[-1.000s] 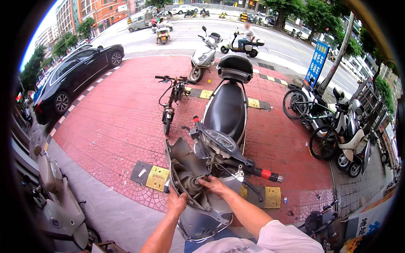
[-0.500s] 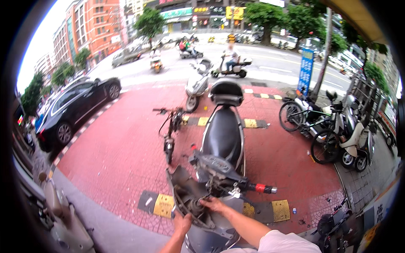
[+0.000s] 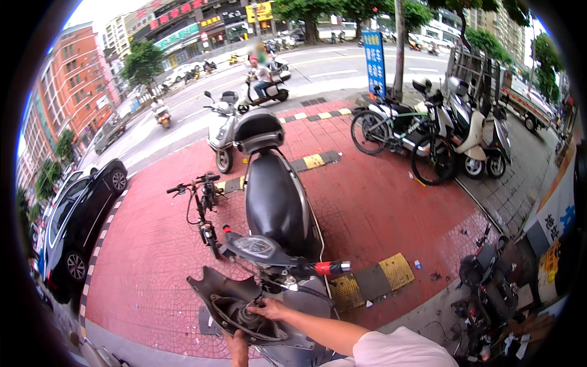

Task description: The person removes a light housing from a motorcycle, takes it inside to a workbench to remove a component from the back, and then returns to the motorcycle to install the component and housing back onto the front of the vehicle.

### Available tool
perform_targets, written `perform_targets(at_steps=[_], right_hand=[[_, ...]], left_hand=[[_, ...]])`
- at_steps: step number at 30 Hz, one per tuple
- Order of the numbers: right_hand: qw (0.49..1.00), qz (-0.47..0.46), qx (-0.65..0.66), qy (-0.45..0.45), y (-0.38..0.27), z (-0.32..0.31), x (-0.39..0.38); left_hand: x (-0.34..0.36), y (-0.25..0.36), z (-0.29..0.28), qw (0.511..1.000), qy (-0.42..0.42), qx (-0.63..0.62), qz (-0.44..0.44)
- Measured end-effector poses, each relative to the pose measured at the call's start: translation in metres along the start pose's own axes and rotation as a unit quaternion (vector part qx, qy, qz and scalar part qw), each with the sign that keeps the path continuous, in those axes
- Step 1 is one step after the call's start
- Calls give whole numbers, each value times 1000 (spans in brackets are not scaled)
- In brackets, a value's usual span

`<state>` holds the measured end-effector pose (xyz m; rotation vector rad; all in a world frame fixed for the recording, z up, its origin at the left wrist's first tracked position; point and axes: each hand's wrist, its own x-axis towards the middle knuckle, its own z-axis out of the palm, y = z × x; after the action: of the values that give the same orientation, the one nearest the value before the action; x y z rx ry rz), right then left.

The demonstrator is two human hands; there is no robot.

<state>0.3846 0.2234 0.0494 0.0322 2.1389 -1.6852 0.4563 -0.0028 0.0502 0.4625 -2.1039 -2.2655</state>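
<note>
A grey scooter stands facing me, its black seat (image 3: 275, 196) pointing away and its gauge cluster (image 3: 254, 246) close to my arms. In front of its handlebar I hold a dark plastic headlight panel (image 3: 214, 284) with its hollow inner side turned up. My left hand (image 3: 236, 347) grips the panel's lower edge, thumb on the inside and the other fingers hidden beneath. My right hand (image 3: 269, 310) reaches into the panel, its fingers closed at the round back of the headlight (image 3: 244, 315). What the fingertips pinch is hard to make out.
The scooter's red-and-black handgrip (image 3: 330, 267) sticks out above my right forearm. A folding bike (image 3: 205, 208) stands left of the scooter. Yellow-and-black ramps (image 3: 397, 271) lie on the red paving. Parked bikes and scooters (image 3: 434, 147) stand at the right, a black car (image 3: 79, 214) at the left.
The view has swung to the right, so the scooter sits further left. The panel has tilted and turned, showing more of its inner side. Both hands remain on it.
</note>
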Motion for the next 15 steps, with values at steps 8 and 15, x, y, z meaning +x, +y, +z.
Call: perform_targets(at_steps=[8,15], right_hand=[[998,47,-33,20,-12,0,-7],[998,-39,7,55,5,8,2]], left_hand=[[-3,16,6,994,23,62,-88],[-9,13,9,992,69,89,-56]])
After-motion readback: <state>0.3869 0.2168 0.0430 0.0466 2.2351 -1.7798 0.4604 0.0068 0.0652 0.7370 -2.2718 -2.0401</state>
